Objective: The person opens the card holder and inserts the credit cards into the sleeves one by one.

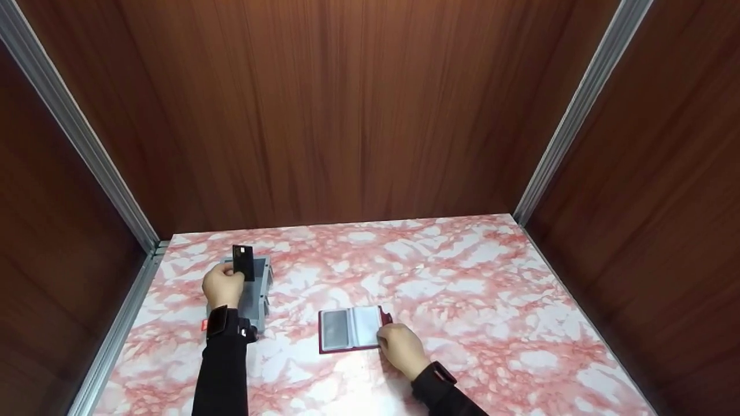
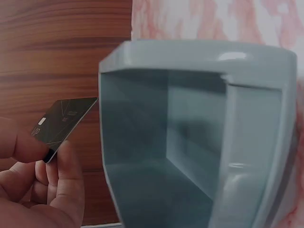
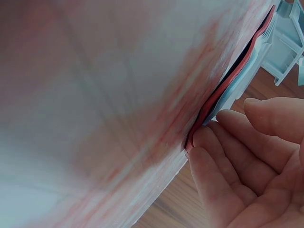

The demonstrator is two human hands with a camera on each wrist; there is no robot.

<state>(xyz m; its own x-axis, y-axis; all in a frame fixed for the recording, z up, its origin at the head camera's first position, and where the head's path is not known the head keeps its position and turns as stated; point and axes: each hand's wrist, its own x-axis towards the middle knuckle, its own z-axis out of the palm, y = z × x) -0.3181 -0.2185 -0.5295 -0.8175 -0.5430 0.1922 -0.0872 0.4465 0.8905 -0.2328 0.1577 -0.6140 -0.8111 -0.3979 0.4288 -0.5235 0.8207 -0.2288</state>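
My left hand (image 1: 224, 287) pinches a black bank card (image 1: 243, 263) between thumb and fingers, over a grey plastic bin (image 1: 266, 289) at the table's left. In the left wrist view the card (image 2: 66, 116) is tilted beside the bin's rim (image 2: 190, 54). A dark red card holder (image 1: 335, 330) lies spread in the middle of the table, clear plastic sleeves facing up. At its right edge rests my right hand (image 1: 403, 346). The right wrist view has these fingers (image 3: 228, 156) touching the edge of the red cover (image 3: 232, 73), the thumb held apart from it.
The table (image 1: 462, 300) has a red and white marbled top. Wood panels (image 1: 335, 115) enclose it at the back and both sides, with metal rails (image 1: 549, 156) at the corners. A small red patch (image 1: 204, 325) shows beside the bin's left side.
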